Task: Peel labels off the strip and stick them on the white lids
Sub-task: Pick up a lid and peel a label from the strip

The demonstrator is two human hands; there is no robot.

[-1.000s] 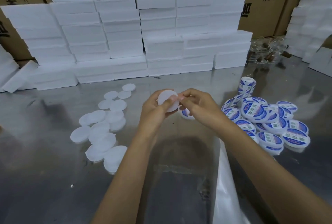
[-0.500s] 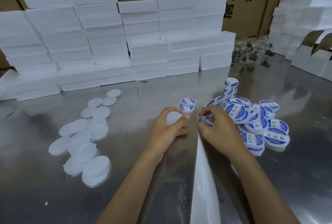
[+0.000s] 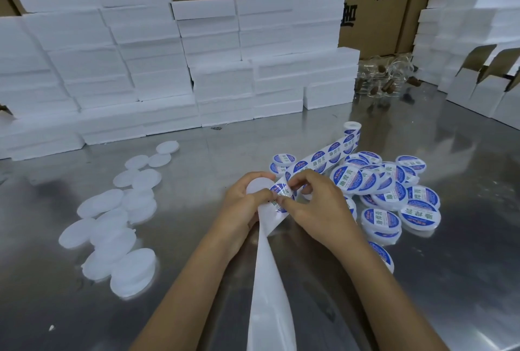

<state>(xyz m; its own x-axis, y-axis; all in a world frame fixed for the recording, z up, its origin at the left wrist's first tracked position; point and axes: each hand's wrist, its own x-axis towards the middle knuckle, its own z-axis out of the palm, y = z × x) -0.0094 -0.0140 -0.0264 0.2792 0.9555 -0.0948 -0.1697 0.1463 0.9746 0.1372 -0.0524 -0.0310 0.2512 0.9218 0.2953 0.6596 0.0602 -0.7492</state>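
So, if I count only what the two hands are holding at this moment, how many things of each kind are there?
plain white lid: 1, held in the left hand
label strip: 1, pinched by the right hand
Total: 2

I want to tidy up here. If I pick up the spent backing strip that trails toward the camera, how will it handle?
Probably floppy: the backing strip curves and twists below the hands rather than lying straight. It looks thin and glossy, so likely light and a bit slippery. It still runs on to the label roll, so pulling it may drag or unwind that.
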